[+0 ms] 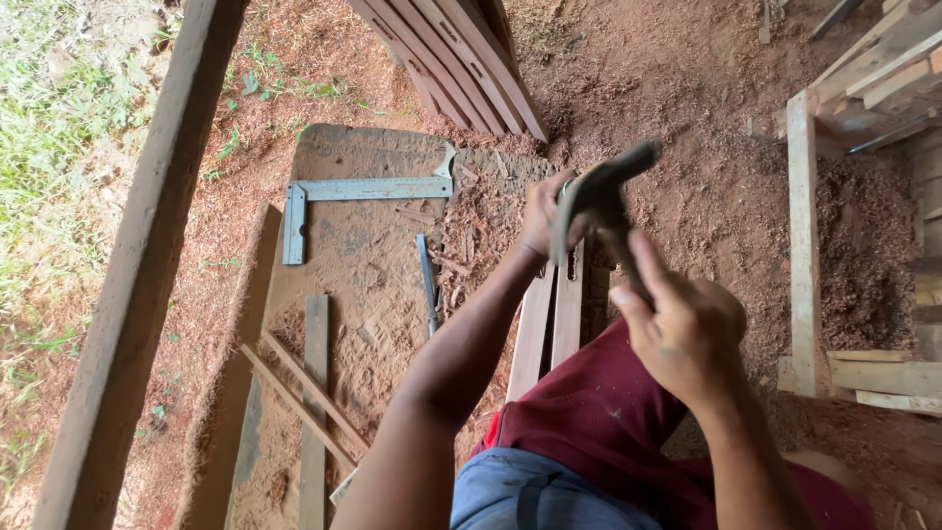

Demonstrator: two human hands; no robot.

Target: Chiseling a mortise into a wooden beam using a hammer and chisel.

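Note:
My right hand grips the handle of a claw hammer, whose dark metal head is raised and blurred above the work. Under the hammer head, my left hand rests on the far end of two narrow wooden slats that lie side by side over my red-clad lap. What the fingers of that hand pinch is hidden behind the hammer head. A dusty board lies on the ground to the left of the slats.
A metal try square and a thin chisel-like tool lie on the dusty board. Grooved planks lean at the top. A wooden frame with shavings stands right, a thick beam left. Loose strips cross below.

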